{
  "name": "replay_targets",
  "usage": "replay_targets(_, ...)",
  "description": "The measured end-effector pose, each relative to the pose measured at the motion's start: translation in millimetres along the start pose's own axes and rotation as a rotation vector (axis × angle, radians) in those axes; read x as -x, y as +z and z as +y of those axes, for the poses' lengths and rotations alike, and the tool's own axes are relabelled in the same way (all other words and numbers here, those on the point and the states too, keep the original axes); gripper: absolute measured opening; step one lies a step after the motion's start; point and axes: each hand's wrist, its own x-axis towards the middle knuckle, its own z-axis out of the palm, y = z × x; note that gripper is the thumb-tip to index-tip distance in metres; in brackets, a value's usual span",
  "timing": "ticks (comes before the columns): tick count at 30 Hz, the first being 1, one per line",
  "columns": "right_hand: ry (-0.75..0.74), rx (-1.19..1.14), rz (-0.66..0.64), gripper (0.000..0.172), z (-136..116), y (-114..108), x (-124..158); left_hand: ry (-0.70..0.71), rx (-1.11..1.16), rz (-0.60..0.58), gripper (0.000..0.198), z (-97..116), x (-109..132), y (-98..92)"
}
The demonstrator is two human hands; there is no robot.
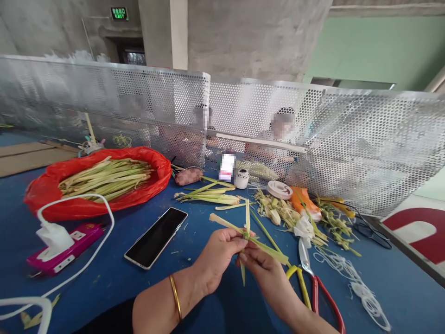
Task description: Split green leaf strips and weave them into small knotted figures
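Between my two hands, above the blue tabletop, is a small cross of pale green leaf strips, knotted or folded together at its middle. My left hand pinches it near the crossing from the left, thumb on top. From below right, my right hand grips the same crossing with its fingers closed. Strip ends stick out upward, left, right and down. Red-handled scissors lie just right of my right hand, beside yellow-green stalks.
A red plastic bag of long leaves stands at left. Nearer are a purple power strip with a white cable and a black phone. Leaf scraps, a tape roll and white string lie right. A perforated metal screen stands behind, people beyond it.
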Motion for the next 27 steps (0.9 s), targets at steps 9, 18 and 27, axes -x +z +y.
replay_targets(9,-0.229,0.229,-0.070,0.040,2,0,-2,-0.002,0.055,-0.010,0.023,-3,-1,-1.4)
replay_targets(18,-0.888,0.924,0.249,0.022,-30,-13,13,0.026,0.050,0.151,0.025,11,-4,-5.4)
replay_targets(27,-0.782,1.157,0.317,0.030,-24,-26,-4,0.011,-0.008,0.097,0.029,1,-4,-4.3)
